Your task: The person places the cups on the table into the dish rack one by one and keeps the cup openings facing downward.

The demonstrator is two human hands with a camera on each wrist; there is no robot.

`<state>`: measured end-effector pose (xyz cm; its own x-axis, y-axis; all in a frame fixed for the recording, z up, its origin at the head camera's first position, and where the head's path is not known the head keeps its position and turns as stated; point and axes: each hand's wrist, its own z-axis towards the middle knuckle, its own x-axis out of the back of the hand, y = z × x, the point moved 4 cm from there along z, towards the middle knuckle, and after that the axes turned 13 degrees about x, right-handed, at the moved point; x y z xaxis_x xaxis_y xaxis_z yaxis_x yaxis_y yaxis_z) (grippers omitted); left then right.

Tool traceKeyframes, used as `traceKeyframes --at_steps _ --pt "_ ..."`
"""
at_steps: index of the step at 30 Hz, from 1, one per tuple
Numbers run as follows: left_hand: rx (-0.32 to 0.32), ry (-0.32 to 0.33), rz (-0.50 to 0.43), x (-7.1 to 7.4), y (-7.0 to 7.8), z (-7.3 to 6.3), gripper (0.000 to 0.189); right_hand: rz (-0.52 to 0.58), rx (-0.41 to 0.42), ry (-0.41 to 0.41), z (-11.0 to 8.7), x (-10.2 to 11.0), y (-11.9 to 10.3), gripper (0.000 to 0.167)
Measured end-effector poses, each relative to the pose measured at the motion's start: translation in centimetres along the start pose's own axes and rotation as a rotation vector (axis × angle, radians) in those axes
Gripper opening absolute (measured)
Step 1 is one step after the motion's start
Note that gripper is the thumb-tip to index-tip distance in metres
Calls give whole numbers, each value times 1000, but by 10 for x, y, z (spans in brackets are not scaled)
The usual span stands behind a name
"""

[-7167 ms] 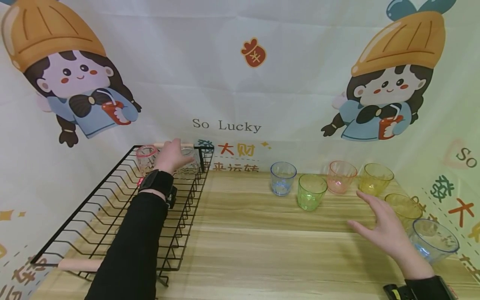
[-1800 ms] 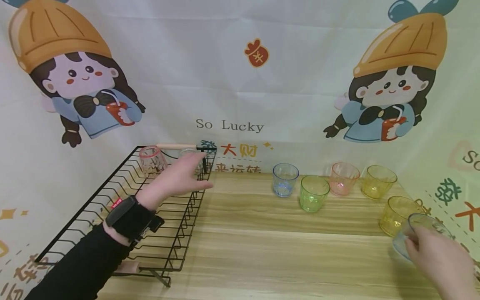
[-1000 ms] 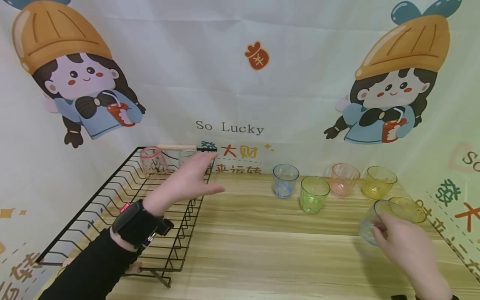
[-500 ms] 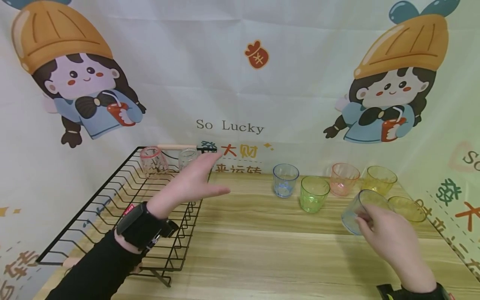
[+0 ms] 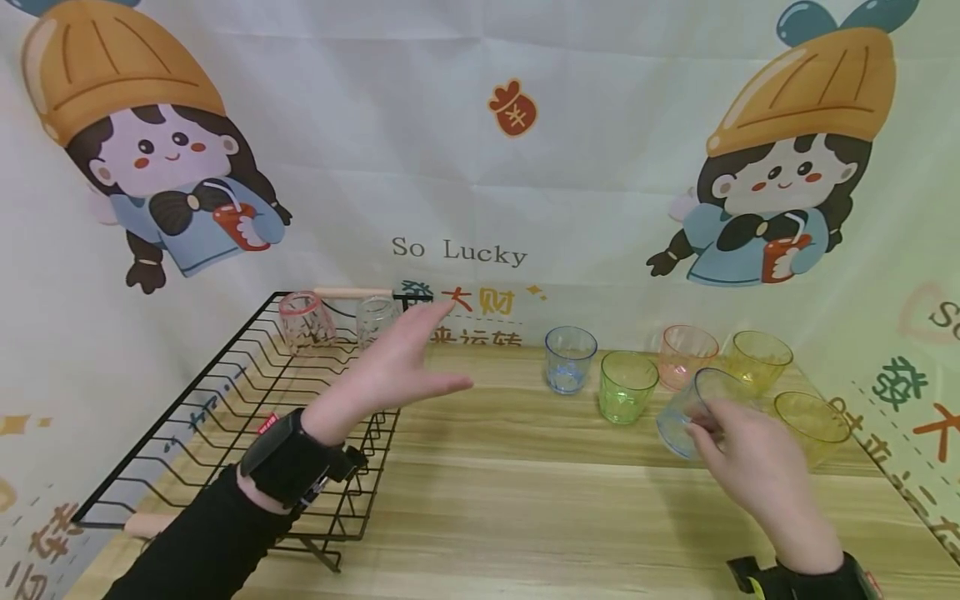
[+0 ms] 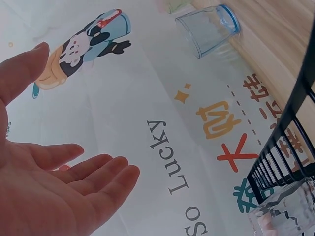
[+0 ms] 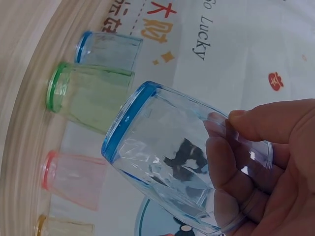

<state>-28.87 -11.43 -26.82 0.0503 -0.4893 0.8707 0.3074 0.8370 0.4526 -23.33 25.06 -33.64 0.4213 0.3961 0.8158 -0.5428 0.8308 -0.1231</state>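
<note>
My right hand (image 5: 765, 475) holds a blue-tinted drinking glass (image 5: 678, 425), pinched near its open rim and tilted. In the right wrist view the thumb lies on the glass's near side, and the fingers show through its wall. Behind it are a green glass (image 5: 628, 396) and a pink glass (image 5: 686, 362). With thumb spread from the fingers, my left hand (image 5: 393, 371) hovers at the right side of the black wire rack (image 5: 176, 407) and holds nothing. A pink-rimmed glass (image 5: 306, 321) and a clear glass (image 5: 373, 317) stand at the rack's far end.
On the wooden table (image 5: 510, 517), another blue glass (image 5: 570, 367) stands left of the green one. Two yellow glasses, one at the back (image 5: 759, 358) and one nearer (image 5: 817, 429), stand on the right. A printed cloth (image 5: 465, 125) hangs behind and at both sides.
My left hand has left the clear glass in the rack and drifted right. My right hand has taken the blue glass from the right front and carried it left, past the nearer yellow glass.
</note>
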Motion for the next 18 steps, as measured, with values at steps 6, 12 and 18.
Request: traceKeyframes --at_steps 6,12,18 --pt "-20 5 -25 -1 5 -1 103 33 11 22 5 -1 -6 14" --pt "-38 24 -40 -3 8 -1 104 53 34 78 9 0 -10 14" --pt "-52 47 -67 -5 13 -3 105 72 86 181 14 1 -16 21"
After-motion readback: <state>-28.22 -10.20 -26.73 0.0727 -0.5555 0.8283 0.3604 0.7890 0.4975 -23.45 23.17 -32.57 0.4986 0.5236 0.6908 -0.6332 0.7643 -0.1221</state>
